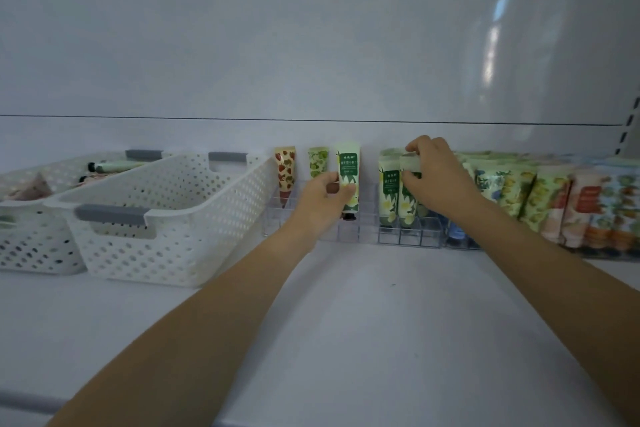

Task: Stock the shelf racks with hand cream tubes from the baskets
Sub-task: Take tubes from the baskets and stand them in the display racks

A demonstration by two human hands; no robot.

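Just left of the frame's centre, the left hand (322,201) grips a pale green hand cream tube with a dark green label and a white flower print (349,177). Fingers and thumb curl round its lower half, and it is held upright, black cap down, over the cells of a clear plastic divided rack (277,218). At the back of that rack stand a strawberry-print tube (285,172) and a green-fruit-print tube (318,163), apart from each other.

Right of centre, the right hand (438,180) pinches the top of a second pale green tube (408,203), which stands in a neighbouring clear rack (408,239), touching a matching green tube (389,191) on its left. Further right, a dense row of colourful printed tubes (554,204) fills more racks; the prints are blurred.

On the left of the frame, a white perforated plastic basket with grey handles (166,218) sits just beside the first rack. A second white perforated basket (31,243) behind it holds a few tubes. Everything rests on a white shelf (363,322).
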